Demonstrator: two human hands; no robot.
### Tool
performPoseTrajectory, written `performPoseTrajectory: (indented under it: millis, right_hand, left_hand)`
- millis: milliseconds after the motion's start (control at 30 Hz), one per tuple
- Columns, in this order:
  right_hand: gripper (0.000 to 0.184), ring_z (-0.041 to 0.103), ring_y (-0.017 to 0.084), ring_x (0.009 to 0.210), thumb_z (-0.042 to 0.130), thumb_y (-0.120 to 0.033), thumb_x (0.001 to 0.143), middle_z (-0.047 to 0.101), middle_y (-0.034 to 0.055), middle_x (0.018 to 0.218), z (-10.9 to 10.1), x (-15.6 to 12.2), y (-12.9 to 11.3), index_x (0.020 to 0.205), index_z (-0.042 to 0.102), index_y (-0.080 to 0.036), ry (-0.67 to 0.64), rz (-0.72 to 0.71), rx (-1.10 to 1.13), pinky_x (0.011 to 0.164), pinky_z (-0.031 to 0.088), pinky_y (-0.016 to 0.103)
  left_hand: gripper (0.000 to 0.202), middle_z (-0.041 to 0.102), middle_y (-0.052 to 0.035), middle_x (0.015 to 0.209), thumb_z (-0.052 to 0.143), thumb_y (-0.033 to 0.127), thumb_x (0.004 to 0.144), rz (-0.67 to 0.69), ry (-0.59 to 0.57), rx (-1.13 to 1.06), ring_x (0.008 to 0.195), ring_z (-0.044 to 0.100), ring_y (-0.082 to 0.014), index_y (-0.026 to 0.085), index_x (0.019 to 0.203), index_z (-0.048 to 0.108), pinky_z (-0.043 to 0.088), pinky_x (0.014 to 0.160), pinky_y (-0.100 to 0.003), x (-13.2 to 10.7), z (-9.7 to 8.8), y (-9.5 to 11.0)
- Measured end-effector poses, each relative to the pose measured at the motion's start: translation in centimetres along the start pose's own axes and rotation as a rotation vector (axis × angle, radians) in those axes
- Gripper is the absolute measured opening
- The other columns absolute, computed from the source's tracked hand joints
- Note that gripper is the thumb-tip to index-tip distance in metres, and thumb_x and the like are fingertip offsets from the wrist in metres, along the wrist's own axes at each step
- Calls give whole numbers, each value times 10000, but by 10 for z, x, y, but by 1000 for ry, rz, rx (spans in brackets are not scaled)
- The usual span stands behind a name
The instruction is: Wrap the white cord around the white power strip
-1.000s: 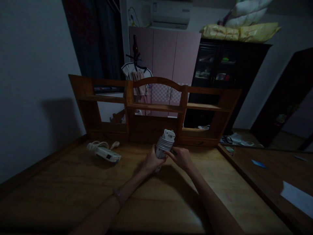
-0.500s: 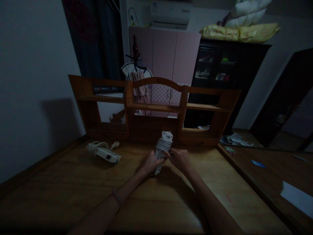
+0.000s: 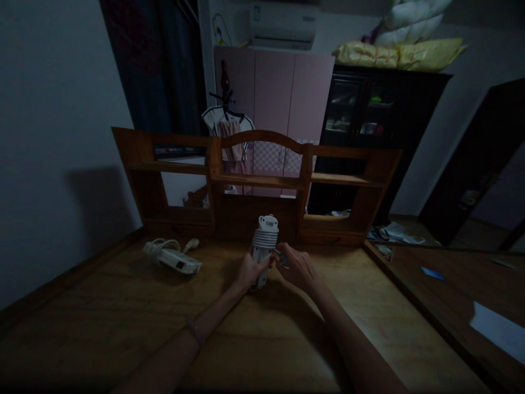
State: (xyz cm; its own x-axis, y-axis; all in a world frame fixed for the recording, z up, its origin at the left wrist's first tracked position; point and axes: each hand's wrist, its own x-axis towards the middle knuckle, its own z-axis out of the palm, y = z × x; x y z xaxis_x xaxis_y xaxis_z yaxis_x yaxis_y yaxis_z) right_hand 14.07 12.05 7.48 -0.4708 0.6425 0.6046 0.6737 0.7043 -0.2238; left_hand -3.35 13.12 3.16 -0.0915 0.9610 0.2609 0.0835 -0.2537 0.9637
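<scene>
A white power strip (image 3: 269,223) with its pale cord (image 3: 266,238) wound in several turns round its upper half is held up over the desk. My left hand (image 3: 248,272) is closed round its lower part, the thumb across the front. Just right of the strip, my right hand (image 3: 298,268) pinches the loose end of the cord beside the lowest turns. A greyish piece, perhaps the plug, shows at its fingers, too dim to make out fully. Farther left on the desk lies a second white power strip (image 3: 177,259) with a looped cord and its plug (image 3: 191,244).
A wooden shelf unit (image 3: 262,180) stands along the desk's (image 3: 172,323) far edge. To the right, a lower brown surface carries a white sheet (image 3: 498,328) and a blue card (image 3: 432,273). A wall (image 3: 53,164) borders the desk on the left.
The held power strip has shifted a little left and turned more upright. My right hand has drawn slightly away from it, with the cord end in its fingers.
</scene>
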Motion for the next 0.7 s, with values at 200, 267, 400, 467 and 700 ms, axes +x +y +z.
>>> performPoseTrajectory:
  millis: [200,267,400,467,700]
  right_hand:
    - [315,623,184,913,516,-186,831,644,56,1053,5,-1,-2,1139,454,-217,-4,-35,23,732,421,235]
    - [339,620,188,922,519,-172,827,642,65,1060,9,-1,-2,1157,453,-213,-10,-54,11,739,427,238]
    - [349,624,192,915,503,-156,838,638,79,1081,16,0,-1,1180,453,-207,-14,-61,-35,729,436,244]
    - [332,626,186,899,483,-130,841,639,77,1081,18,0,-1,1163,466,-208,-3,-40,-57,715,433,239]
    - [267,625,180,836,467,-140,858,647,74,1016,14,-1,-5,1116,503,-198,61,27,-104,688,410,233]
  left_hand:
    - [442,724,-97,847,728,450,663,-35,-4,-21,682,700,-216,134,953,619,525,566,-255,1,-4,2]
    - [428,722,-102,800,721,467,663,-53,-11,-25,679,700,-230,119,898,635,527,564,-263,1,-5,1]
    - [454,720,-112,797,690,505,683,-84,-35,-34,693,706,-251,102,886,643,537,566,-283,3,-6,-2]
    - [462,719,-117,786,692,514,676,-87,-35,-20,686,706,-256,101,878,646,531,547,-278,3,-5,-4]
    - [542,718,-116,909,730,497,640,-22,21,73,677,706,-222,137,1025,604,502,524,-234,1,-5,-2]
